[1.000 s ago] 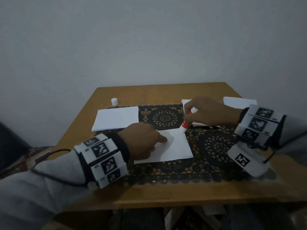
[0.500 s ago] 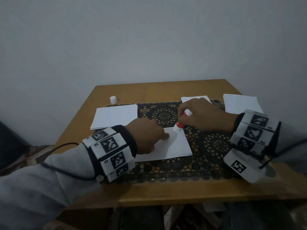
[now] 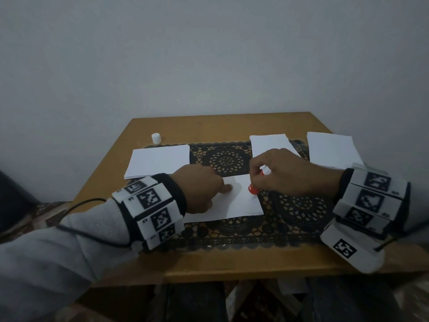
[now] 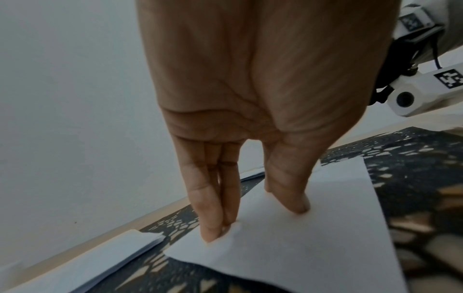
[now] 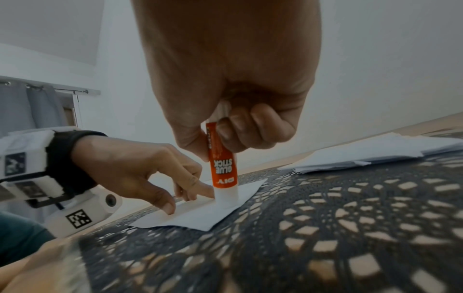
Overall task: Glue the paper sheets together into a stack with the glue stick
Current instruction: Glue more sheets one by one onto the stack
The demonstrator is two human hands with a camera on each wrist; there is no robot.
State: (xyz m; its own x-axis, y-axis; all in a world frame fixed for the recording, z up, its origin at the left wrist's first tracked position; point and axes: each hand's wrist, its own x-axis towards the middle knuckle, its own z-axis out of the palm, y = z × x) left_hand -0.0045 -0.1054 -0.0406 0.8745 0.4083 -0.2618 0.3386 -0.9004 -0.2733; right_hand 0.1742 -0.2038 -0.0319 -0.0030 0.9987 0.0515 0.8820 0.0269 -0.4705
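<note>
A white paper sheet [image 3: 241, 203] [image 4: 313, 237] [image 5: 200, 214] lies on the black lace mat in the middle of the table. My left hand [image 3: 204, 189] [image 4: 250, 218] [image 5: 150, 174] presses its fingertips [image 4: 213, 234] down on the sheet's left part. My right hand [image 3: 285, 175] [image 5: 225, 128] grips an orange and white glue stick [image 3: 253, 189] [image 5: 223, 168], held upright with its tip down on the sheet's right part.
A stack of sheets [image 3: 160, 161] lies at the left. Two more paper piles [image 3: 271, 145] [image 3: 332, 149] sit at the back right. The white glue cap [image 3: 156, 138] stands near the table's back left. The lace mat [image 3: 299, 210] covers the table's middle.
My right hand has drawn the glue stick from the sheet's far right corner toward me along its right part. The left hand has kept pressing the sheet.
</note>
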